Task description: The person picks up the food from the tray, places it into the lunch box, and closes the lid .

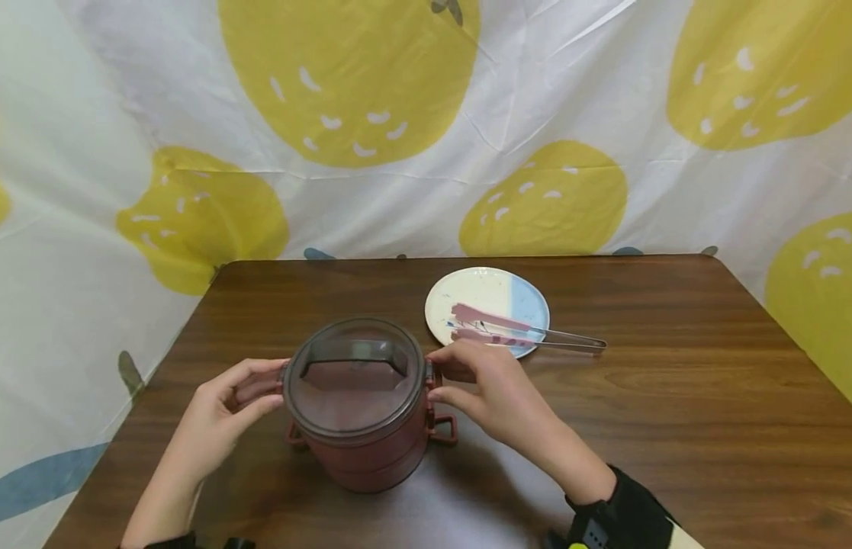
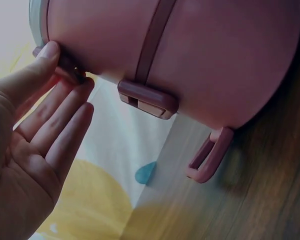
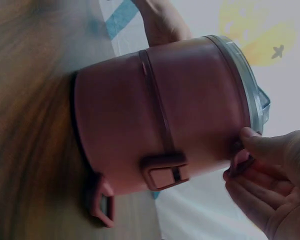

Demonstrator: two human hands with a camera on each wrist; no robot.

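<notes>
A round, dusty-pink two-tier lunch box (image 1: 371, 457) stands upright on the table under a see-through grey lid (image 1: 357, 396) with a raised handle. My left hand (image 1: 216, 419) pinches the dark upper side latch (image 2: 67, 67) between thumb and fingers. On the opposite side, my right hand (image 1: 497, 389) pinches the matching upper latch (image 3: 240, 159). Below each hand, the wrist views show a middle clip (image 2: 149, 100) across the seam between the tiers. Lower still, a loop (image 2: 210, 155) sticks out near the base.
Behind the lunch box to the right lies an oval white-and-blue plate (image 1: 446, 293). Pink-tipped tongs (image 1: 563, 339) rest across it, their metal end reaching past the rim. A lemon-patterned cloth (image 1: 412, 206) hangs behind the brown wooden table (image 1: 673, 396).
</notes>
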